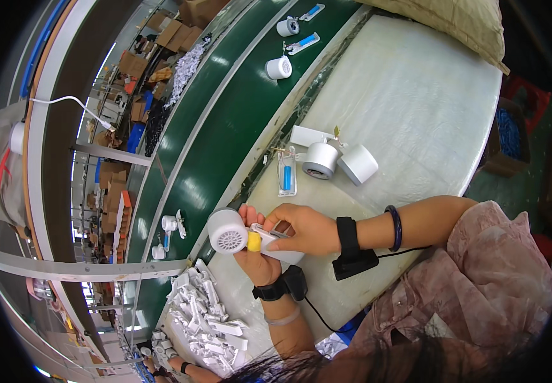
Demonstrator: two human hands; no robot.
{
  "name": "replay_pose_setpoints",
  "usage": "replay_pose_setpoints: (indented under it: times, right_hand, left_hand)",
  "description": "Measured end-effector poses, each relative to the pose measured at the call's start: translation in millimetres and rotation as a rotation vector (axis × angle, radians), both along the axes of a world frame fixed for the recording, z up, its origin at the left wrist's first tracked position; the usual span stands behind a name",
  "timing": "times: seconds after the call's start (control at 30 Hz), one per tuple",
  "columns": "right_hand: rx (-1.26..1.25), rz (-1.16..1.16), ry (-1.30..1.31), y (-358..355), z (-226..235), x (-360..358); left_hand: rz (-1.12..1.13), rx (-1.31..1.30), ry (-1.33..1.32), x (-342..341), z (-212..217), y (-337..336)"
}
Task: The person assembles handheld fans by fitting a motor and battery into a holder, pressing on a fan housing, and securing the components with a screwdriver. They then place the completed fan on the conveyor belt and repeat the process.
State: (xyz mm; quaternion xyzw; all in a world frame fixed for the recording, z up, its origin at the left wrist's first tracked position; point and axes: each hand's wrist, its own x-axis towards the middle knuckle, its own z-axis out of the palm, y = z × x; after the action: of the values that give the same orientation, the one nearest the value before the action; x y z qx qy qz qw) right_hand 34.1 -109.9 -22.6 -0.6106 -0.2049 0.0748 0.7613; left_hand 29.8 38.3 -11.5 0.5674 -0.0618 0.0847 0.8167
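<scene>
Over the near end of the pale table, my left hand is wrapped from below around a small white fan-like device with a round slotted grille. My right hand pinches at its white handle, fingers closed over the upper side; what lies under the fingertips is hidden. A yellow band or fingertip cover shows between the hands. Farther off sit two white cylindrical heads, a white handle shell and an open handle half with a blue battery.
A green conveyor belt runs along the left, carrying similar wired units. White plastic shells are heaped at the table's near left. A stuffed yellowish sack lies at the far end. Another person's hand appears at the bottom.
</scene>
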Motion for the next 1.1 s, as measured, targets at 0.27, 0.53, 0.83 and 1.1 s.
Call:
replay_pose_setpoints:
  times: [0.27, 0.53, 0.83, 1.1]
  right_hand:
    - [-0.068, -0.119, -0.170, 1.4, -3.1, -4.1]
    - [-0.339, 0.020, -0.162, -4.5, 6.0, -8.5]
    - [-0.079, -0.058, -0.277, -3.4, 7.7, -5.5]
    - [-0.040, -0.082, -0.195, 1.2, 2.9, -6.0]
  left_hand:
    - [-0.033, -0.069, -0.025, 1.5, -2.6, 3.4]
    - [-0.047, -0.132, -0.035, 2.4, -4.6, 18.3]
    - [-0.163, -0.062, -0.119, 1.6, -3.3, 14.7]
    - [-0.111, -0.004, -0.057, -0.6, -2.2, 8.2]
